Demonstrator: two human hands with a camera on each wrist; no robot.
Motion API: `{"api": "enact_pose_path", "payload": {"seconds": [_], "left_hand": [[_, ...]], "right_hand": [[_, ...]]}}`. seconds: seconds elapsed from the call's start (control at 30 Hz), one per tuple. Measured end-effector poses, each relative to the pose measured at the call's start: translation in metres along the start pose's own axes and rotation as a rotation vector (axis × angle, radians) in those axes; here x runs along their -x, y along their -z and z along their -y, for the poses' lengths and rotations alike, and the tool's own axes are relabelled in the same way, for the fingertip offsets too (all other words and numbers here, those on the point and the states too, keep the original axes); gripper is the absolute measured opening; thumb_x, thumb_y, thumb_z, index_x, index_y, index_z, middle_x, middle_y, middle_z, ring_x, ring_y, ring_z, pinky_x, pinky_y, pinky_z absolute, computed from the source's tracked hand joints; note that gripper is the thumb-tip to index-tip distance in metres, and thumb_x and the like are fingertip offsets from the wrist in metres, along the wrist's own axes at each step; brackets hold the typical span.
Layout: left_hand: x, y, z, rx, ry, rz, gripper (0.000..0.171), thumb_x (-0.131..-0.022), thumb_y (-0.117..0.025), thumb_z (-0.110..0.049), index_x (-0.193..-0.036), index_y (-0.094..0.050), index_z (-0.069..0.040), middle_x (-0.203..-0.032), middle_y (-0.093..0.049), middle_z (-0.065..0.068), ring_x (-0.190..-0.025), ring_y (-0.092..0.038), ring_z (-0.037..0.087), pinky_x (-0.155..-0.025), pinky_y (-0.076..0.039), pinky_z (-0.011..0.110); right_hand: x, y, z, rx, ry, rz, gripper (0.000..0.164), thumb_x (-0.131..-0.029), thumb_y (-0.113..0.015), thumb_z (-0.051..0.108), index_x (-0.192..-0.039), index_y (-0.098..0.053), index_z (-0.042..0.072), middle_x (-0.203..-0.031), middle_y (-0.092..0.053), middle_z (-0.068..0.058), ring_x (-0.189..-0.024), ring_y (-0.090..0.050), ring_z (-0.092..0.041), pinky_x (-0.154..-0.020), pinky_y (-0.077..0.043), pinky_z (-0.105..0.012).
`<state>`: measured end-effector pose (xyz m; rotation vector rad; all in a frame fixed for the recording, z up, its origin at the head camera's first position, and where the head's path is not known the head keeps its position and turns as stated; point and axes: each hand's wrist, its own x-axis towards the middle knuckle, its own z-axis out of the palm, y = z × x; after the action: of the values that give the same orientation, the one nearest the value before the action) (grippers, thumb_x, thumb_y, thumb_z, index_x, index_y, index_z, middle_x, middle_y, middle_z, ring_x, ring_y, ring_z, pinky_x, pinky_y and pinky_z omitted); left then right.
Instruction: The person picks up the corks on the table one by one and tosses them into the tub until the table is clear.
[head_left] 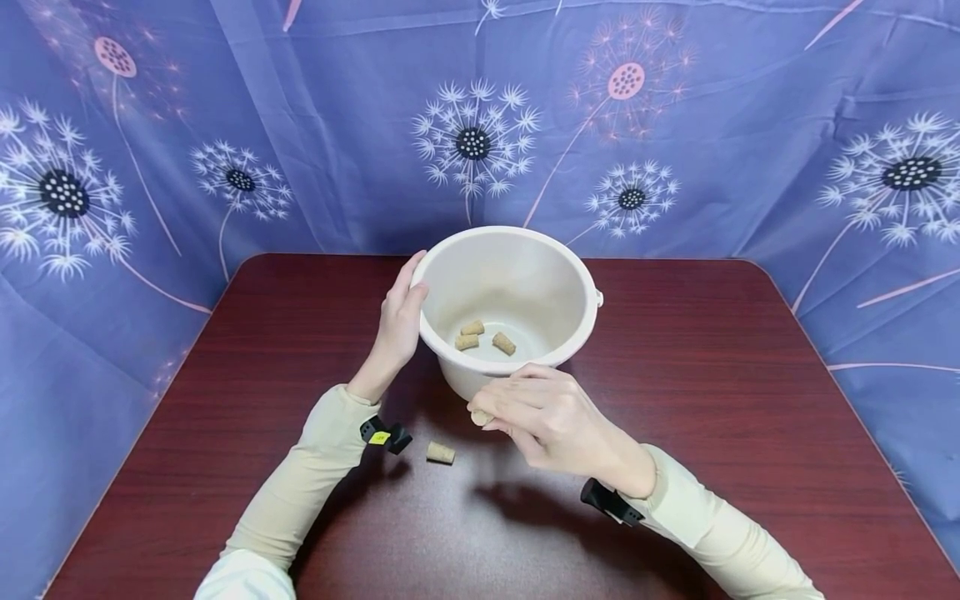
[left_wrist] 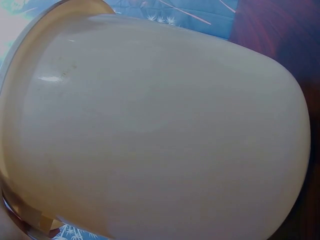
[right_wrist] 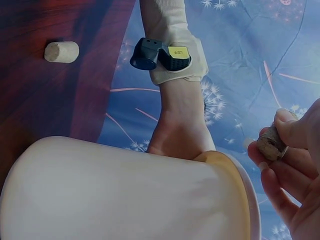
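Observation:
A white plastic bucket [head_left: 517, 250] stands on the table, and several corks are in view. Three corks lie on its floor, one of them a cork [head_left: 504, 343] to the right of the others. At the bucket's left side, my left hand [head_left: 397, 325] grips the rim. My right hand [head_left: 551, 417] pinches a cork [right_wrist: 271, 144] between thumb and fingers, in front of the bucket and just below its near rim. Another cork [head_left: 440, 452] lies on the table between my forearms. The left wrist view is filled by the bucket's outer wall [left_wrist: 165, 125], which hides most of that hand.
The dark red wooden table [head_left: 712, 375] has rounded far corners. Behind it hangs a blue cloth [head_left: 360, 125] printed with dandelions. A small lug [head_left: 599, 298] sticks out at the bucket's right rim. Both wrists wear a black camera on a band.

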<state>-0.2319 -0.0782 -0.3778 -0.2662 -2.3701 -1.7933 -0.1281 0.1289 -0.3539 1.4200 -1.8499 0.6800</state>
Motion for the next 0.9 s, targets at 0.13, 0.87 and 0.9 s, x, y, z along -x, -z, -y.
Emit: {"api": "enact_pose_path", "payload": {"seconds": [0.13, 0.87, 0.9], "left_hand": [[0.000, 0.000, -0.001, -0.002, 0.002, 0.005, 0.051, -0.098, -0.037, -0.014, -0.149, -0.037, -0.011, -0.149, -0.044, 0.012, -0.129, -0.049, 0.030, -0.105, -0.041, 0.047], [0.001, 0.000, -0.002, 0.019, 0.009, 0.009, 0.050, -0.099, -0.037, -0.016, -0.149, -0.037, -0.013, -0.149, -0.045, 0.011, -0.128, -0.050, 0.028, -0.105, -0.042, 0.047], [0.001, 0.000, -0.002, 0.019, 0.009, 0.009, 0.050, -0.099, -0.037, -0.016, -0.149, -0.037, -0.013, -0.149, -0.045, 0.011, -0.128, -0.050, 0.029, -0.104, -0.042, 0.047]], "right_hand": [[-0.002, 0.003, 0.000, -0.004, -0.008, -0.003, 0.010, -0.096, -0.057, 0.012, -0.093, -0.066, 0.011, -0.081, -0.064, 0.010, -0.084, -0.064, -0.002, -0.078, -0.051, -0.023], [-0.005, 0.014, -0.009, 0.051, -0.040, -0.054, 0.018, -0.098, -0.052, 0.010, -0.097, -0.069, 0.005, -0.081, -0.068, 0.003, -0.079, -0.065, -0.007, -0.075, -0.054, -0.027], [-0.005, 0.014, -0.010, 0.055, -0.040, -0.054, 0.018, -0.098, -0.052, 0.010, -0.097, -0.069, 0.005, -0.081, -0.068, 0.003, -0.079, -0.066, -0.007, -0.075, -0.054, -0.027]]}}
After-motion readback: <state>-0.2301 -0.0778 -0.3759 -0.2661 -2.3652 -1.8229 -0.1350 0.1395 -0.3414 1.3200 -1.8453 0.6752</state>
